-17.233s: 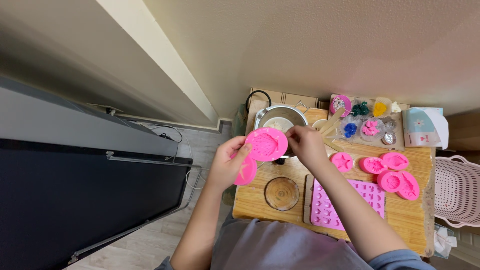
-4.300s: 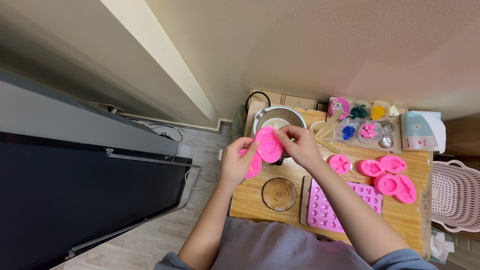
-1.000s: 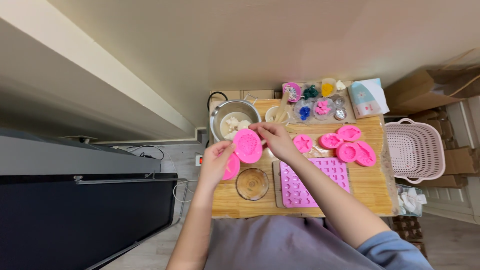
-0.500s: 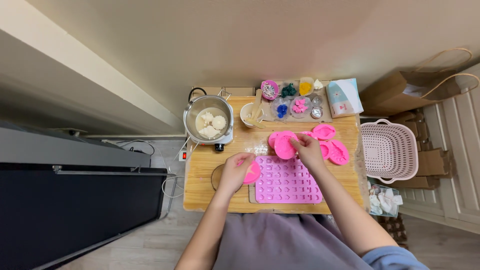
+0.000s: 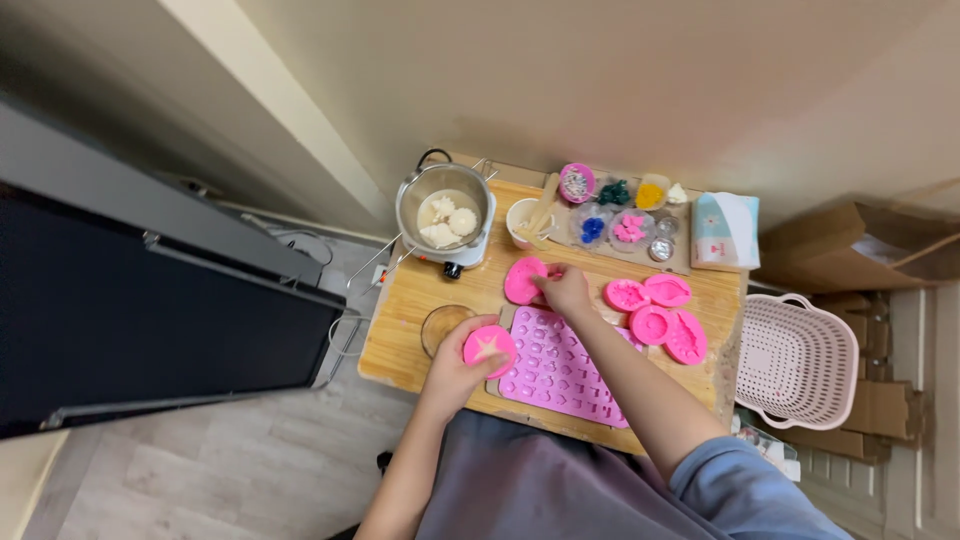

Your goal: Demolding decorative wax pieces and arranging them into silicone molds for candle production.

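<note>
My left hand [image 5: 452, 368] holds a round pink mould with a star shape [image 5: 489, 348] over the near left part of the wooden table [image 5: 400, 330]. My right hand [image 5: 566, 288] rests on a second round pink mould [image 5: 522, 281] that lies on the table just beyond a large pink mould tray with many small cavities [image 5: 560, 368]. A metal pot with white lumps [image 5: 445, 213] stands on a small hot plate at the far left.
Several more pink moulds [image 5: 655, 315] lie to the right of my right hand. A round glass coaster [image 5: 442, 324] sits by my left hand. Small cups of coloured bits [image 5: 612, 205], a cup with wooden sticks [image 5: 527, 218] and a tissue pack [image 5: 725, 231] line the far edge. A pink basket [image 5: 795, 361] stands on the right.
My right hand has carried the round mould from near the pot down to the table beside the big tray. My left hand has turned its mould so the star side faces up.
</note>
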